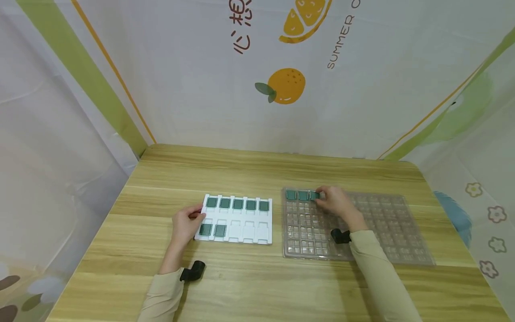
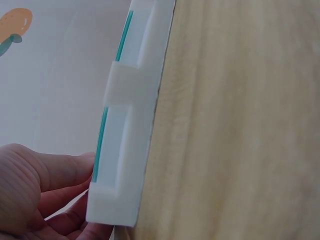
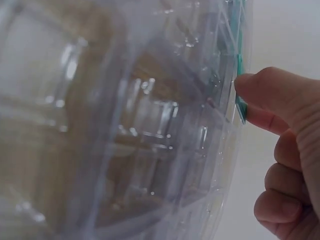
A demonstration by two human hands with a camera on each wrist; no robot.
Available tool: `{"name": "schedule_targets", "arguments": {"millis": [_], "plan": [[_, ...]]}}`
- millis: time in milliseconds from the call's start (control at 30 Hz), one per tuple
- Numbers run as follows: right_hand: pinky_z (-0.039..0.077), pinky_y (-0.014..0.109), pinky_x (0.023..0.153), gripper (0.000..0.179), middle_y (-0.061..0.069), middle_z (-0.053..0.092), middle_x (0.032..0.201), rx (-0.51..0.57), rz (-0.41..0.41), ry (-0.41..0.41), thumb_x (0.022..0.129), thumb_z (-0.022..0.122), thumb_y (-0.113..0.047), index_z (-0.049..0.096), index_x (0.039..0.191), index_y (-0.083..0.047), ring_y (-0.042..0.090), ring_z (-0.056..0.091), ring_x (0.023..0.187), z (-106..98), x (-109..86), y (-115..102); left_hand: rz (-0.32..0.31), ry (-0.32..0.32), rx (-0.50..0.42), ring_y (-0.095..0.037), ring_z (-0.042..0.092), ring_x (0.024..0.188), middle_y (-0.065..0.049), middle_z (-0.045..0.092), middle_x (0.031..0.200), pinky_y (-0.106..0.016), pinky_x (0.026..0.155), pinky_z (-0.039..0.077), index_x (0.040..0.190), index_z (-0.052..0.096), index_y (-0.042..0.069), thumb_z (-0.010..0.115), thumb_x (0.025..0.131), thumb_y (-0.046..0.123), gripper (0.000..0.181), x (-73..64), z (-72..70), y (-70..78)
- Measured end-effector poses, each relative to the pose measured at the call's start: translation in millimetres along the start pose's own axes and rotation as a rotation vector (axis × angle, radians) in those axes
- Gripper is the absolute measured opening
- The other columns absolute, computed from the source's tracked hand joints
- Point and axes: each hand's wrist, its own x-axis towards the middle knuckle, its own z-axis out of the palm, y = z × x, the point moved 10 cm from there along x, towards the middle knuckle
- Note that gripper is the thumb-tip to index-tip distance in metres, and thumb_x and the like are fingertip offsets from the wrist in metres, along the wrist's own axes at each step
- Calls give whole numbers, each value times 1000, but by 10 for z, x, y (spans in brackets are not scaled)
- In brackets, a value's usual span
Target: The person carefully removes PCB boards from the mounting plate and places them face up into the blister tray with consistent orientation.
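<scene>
My left hand [image 1: 187,224] holds the left edge of a white plastic tray [image 1: 231,216]. In the left wrist view the thumb lies at the tray's edge beside a thin green board [image 2: 100,145], with fingers beneath. Several green square circuit boards [image 1: 238,204] fill the tray's back row, and two sit at the left of its front row. Over a clear plastic blister tray [image 1: 295,257], my right hand [image 1: 335,201] pinches a green circuit board [image 3: 241,106] between thumb and index finger, at the back row's third pocket. Two more boards [image 1: 302,196] lie in the pockets left of it.
Both trays lie on a wood-grain table [image 1: 257,286], the white one left of the clear one. A black wrist camera [image 1: 194,271] sits on the left wrist, another [image 1: 340,236] on the right. A printed white curtain [image 1: 201,107] hangs behind the table and at its sides.
</scene>
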Motion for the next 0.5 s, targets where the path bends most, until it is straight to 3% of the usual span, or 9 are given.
{"name": "schedule_targets", "arguments": {"millis": [500], "plan": [[28, 27, 45, 29, -2, 41, 52, -61, 1, -5, 80, 71, -9, 65, 104, 5, 11, 34, 47, -10, 18, 19, 7, 4, 5, -30, 60, 78, -28, 65, 94, -12, 60, 42, 105, 65, -13, 64, 81, -7, 25, -11, -12, 16]]}}
